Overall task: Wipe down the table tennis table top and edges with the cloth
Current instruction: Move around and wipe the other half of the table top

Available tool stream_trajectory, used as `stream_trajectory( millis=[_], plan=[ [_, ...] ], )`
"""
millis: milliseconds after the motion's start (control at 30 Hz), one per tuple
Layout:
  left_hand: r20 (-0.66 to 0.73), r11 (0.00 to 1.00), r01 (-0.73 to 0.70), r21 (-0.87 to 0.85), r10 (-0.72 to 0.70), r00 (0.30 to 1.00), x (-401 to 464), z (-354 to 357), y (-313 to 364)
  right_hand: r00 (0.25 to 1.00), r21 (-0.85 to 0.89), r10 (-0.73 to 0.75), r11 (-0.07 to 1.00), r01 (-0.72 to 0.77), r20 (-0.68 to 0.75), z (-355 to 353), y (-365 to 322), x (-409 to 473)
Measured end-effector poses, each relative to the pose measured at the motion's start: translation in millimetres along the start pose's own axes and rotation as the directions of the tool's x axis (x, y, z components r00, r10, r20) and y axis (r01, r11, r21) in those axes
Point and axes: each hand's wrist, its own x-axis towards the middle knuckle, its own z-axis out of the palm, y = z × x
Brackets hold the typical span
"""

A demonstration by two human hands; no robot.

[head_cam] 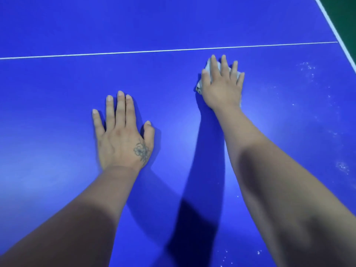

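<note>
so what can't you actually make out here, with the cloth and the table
Head view only:
- Cloth: the right hand lies flat over it; only pale bits show past the fingers, so its size and folds are unknown.
- Table: the frame cuts off all but the white-lined right edge; near edge, net and legs unseen.
- White specks: too small to identify.
- Under the left hand: surface hidden.

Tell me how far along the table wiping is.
Partway. The blue table top near the left hand looks free of specks. The right hand presses the cloth flat. White specks near the right edge are left; the edges look untouched.
</note>
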Motion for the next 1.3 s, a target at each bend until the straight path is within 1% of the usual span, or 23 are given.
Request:
stream_trajectory(
  millis=[100,233,300,400,433,500,600,667,733,833,967,1100,1200,1300],
  plan=[
    [0.008,1.000,-0.001,0.009,0.001,1.000,-1.1,1.3,0.9,0.995,-0.023,-0.088,0.996,0.089,0.039,3.3,-27.9,0.5],
    [0.019,1.000,-0.007,-0.008,0.007,1.000,-1.6,-0.7,0.8,0.962,-0.073,-0.269,0.959,0.272,0.050,11.3,-44.6,-54.3],
    [0.037,1.000,-0.001,-0.030,0.003,0.999,-5.8,-3.8,0.1,0.937,-0.064,-0.347,0.935,0.349,0.049,15.1,-35.8,-97.4],
    [0.036,0.994,0.022,-0.107,-0.019,0.999,-24.9,-13.5,10.8,0.905,-0.093,-0.425,0.900,0.425,0.023,15.8,5.2,-160.4],
    [0.021,0.993,0.013,-0.117,-0.010,1.000,-38.4,-17.6,16.9,0.901,-0.100,-0.433,0.896,0.434,0.030,13.6,23.5,-177.4],
    [0.004,0.993,-0.025,-0.115,0.025,1.000,-73.2,-21.9,30.3,0.916,-0.075,-0.397,0.913,0.400,0.051,6.5,59.1,-197.1],
    [0.068,0.997,-0.018,-0.080,0.024,0.997,-125.4,-17.6,45.7,0.954,-0.050,-0.295,0.953,0.297,0.051,-4.7,98.6,-192.9],
    [0.117,1.000,0.004,-0.028,-0.001,0.993,-151.9,-12.7,51.4,0.978,-0.036,-0.204,0.978,0.205,0.040,-11.6,110.4,-176.9],
    [0.138,1.000,-0.003,0.015,0.001,0.990,-163.8,-10.9,53.8,0.991,-0.013,-0.125,0.992,0.126,0.040,-15.4,113.4,-156.0],
    [0.123,0.999,0.002,0.043,-0.008,0.992,-164.2,-10.1,56.2,0.994,-0.026,-0.099,0.995,0.100,0.041,-15.4,109.1,-125.6],
    [0.110,0.999,0.017,0.032,-0.021,0.994,-163.2,-8.3,57.2,0.989,-0.017,-0.143,0.989,0.144,0.027,-13.0,90.7,-97.9],
    [0.095,0.999,0.031,0.023,-0.033,0.995,-163.3,-7.8,57.1,0.970,-0.002,-0.241,0.971,0.241,0.042,-8.8,64.3,-87.4],
    [0.079,0.999,0.032,0.010,-0.033,0.996,-163.6,-6.8,57.9,0.925,-0.009,-0.373,0.927,0.375,0.069,-2.7,40.9,-105.3],
    [0.060,0.999,0.033,-0.006,-0.032,0.998,-164.5,-6.4,57.9,0.884,-0.034,-0.465,0.884,0.466,0.050,6.0,29.8,-149.5]
  ],
)
